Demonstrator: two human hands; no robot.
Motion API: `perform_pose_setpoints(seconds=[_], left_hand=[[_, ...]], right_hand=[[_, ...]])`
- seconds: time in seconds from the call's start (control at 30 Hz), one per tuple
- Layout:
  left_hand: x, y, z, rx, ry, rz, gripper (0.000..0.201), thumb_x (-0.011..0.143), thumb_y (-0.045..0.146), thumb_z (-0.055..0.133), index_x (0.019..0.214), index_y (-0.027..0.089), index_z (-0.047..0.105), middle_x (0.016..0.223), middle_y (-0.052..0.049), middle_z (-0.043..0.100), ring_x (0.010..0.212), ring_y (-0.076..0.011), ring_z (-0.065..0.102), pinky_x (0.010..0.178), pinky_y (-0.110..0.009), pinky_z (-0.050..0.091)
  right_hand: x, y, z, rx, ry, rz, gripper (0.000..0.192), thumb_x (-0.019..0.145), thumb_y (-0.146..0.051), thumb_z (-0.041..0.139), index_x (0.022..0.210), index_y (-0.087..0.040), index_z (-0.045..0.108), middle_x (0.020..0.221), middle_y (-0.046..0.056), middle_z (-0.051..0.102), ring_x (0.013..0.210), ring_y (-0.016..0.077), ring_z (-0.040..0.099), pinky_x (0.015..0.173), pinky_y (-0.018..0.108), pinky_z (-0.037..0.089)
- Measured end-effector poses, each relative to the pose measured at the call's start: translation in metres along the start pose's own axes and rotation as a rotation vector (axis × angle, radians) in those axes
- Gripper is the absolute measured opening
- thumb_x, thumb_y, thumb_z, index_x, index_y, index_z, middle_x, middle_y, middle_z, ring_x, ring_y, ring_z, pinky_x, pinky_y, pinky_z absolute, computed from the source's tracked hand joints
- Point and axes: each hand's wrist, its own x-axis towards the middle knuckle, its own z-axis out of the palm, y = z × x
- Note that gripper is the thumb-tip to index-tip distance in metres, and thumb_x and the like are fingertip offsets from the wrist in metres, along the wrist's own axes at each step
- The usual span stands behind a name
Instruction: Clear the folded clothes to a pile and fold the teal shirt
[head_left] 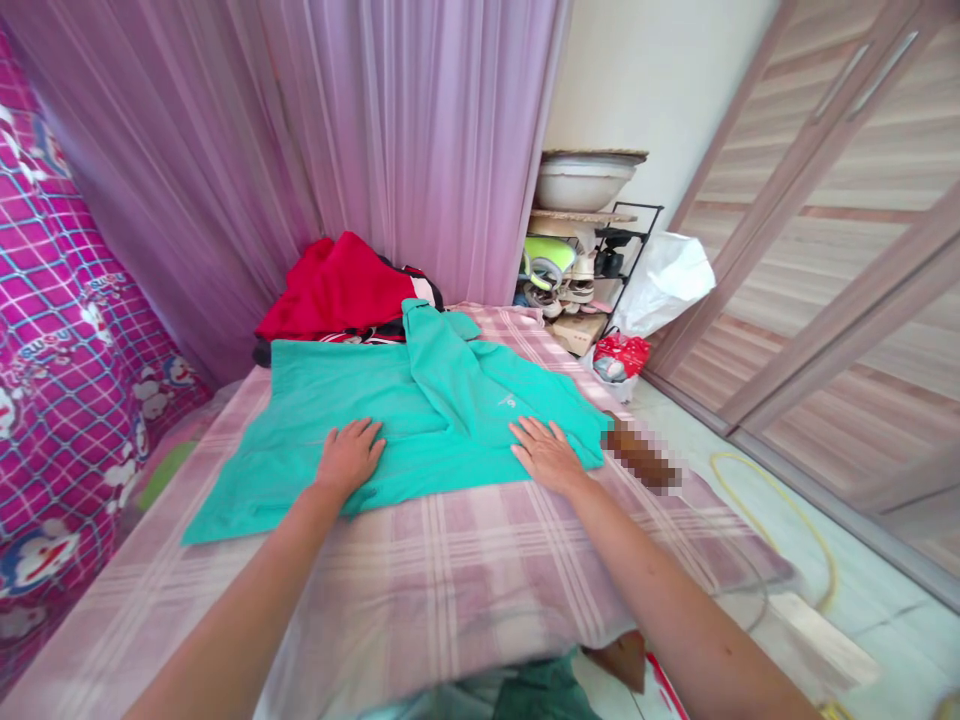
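1. Far left there's a magenta cartoon-print sheet (67,400) hanging beside the bed; it's not in your way.
2. Your left hand (349,457) lies flat on the teal cotton shirt (360,420), fingers spread wide and gripping nothing. Keep that palm pressing so the cloth can't creep.
3. The shirt sits spread on the pink plaid bedsheet (450,570), one sleeve folded across the middle, a red garment pile (337,285) behind it.
4. Your right hand (546,455) is flat too, fingers open near the right hem. Smooth outward from the centre, I'd say.
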Motion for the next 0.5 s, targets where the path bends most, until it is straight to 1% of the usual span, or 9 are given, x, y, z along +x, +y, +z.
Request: perform_pose_setpoints(seconds=[0.07,0.1,0.13,0.17,0.23,0.3,0.37,0.43,0.5], left_hand=[[-0.004,0.028,-0.003,-0.037,0.037,0.065,0.050,0.099,0.038,0.032,0.141,0.019,0.052,0.149,-0.012,0.049,0.139,-0.0299,0.043,0.117,-0.055,0.027],[-0.006,0.044,-0.004,-0.074,0.042,0.147,0.050,0.100,0.039,0.032,0.142,0.021,0.052,0.149,-0.010,0.050,0.140,-0.0273,0.042,0.118,-0.052,0.025],[-0.008,0.059,-0.004,-0.113,0.023,0.238,0.050,0.100,0.042,0.031,0.142,0.023,0.051,0.149,-0.008,0.051,0.140,-0.0249,0.042,0.120,-0.049,0.024],[-0.010,0.072,-0.003,-0.141,-0.011,0.289,0.051,0.100,0.044,0.031,0.143,0.024,0.050,0.150,-0.007,0.050,0.141,-0.0241,0.041,0.120,-0.047,0.024],[-0.012,0.090,0.000,-0.162,-0.090,0.278,0.055,0.100,0.048,0.030,0.146,0.021,0.047,0.153,-0.008,0.045,0.144,-0.0256,0.036,0.121,-0.048,0.023],[-0.011,0.095,0.003,-0.151,-0.148,0.196,0.061,0.099,0.052,0.029,0.149,0.018,0.042,0.157,-0.009,0.038,0.147,-0.0281,0.030,0.121,-0.051,0.021],[-0.010,0.090,0.004,-0.137,-0.186,0.141,0.066,0.098,0.057,0.028,0.151,0.019,0.037,0.160,-0.008,0.032,0.149,-0.0291,0.025,0.122,-0.053,0.017],[-0.009,0.083,0.006,-0.129,-0.211,0.123,0.070,0.097,0.062,0.026,0.153,0.021,0.034,0.161,-0.007,0.029,0.150,-0.0293,0.022,0.122,-0.053,0.015],[-0.008,0.078,0.007,-0.121,-0.209,0.128,0.073,0.095,0.065,0.026,0.154,0.022,0.032,0.161,-0.006,0.027,0.150,-0.0291,0.021,0.122,-0.053,0.015]], right_hand=[[0.000,-0.002,0.001,-0.005,0.014,-0.003,0.053,0.102,-0.043,0.029,0.150,-0.025,0.042,0.157,0.008,0.038,0.146,0.0232,0.030,0.119,0.050,0.019],[-0.001,-0.003,0.001,-0.006,0.019,-0.004,0.053,0.101,-0.042,0.029,0.150,-0.025,0.042,0.157,0.008,0.038,0.146,0.0234,0.030,0.119,0.050,0.019],[-0.001,-0.005,0.002,-0.006,0.023,-0.004,0.053,0.101,-0.042,0.029,0.149,-0.024,0.042,0.157,0.008,0.038,0.146,0.0235,0.030,0.119,0.050,0.019],[-0.001,-0.005,0.003,-0.007,0.025,-0.004,0.053,0.101,-0.042,0.029,0.149,-0.024,0.043,0.157,0.008,0.038,0.146,0.0235,0.030,0.119,0.050,0.019],[-0.002,-0.004,0.005,-0.012,0.028,-0.005,0.053,0.101,-0.042,0.028,0.149,-0.025,0.043,0.157,0.007,0.038,0.146,0.0232,0.031,0.119,0.049,0.019],[-0.002,-0.002,0.006,-0.017,0.034,-0.013,0.053,0.101,-0.042,0.028,0.149,-0.025,0.043,0.157,0.007,0.038,0.146,0.0228,0.031,0.119,0.049,0.019],[-0.002,0.000,0.005,-0.020,0.033,-0.017,0.053,0.101,-0.043,0.027,0.149,-0.025,0.043,0.157,0.007,0.038,0.146,0.0226,0.031,0.119,0.049,0.019],[-0.001,-0.002,0.000,-0.021,-0.001,0.001,0.053,0.101,-0.043,0.028,0.149,-0.025,0.043,0.157,0.007,0.039,0.145,0.0234,0.032,0.119,0.050,0.020],[0.003,-0.012,-0.010,-0.018,-0.043,0.047,0.053,0.101,-0.043,0.029,0.146,-0.024,0.048,0.156,0.009,0.040,0.145,0.0263,0.033,0.118,0.055,0.019]])
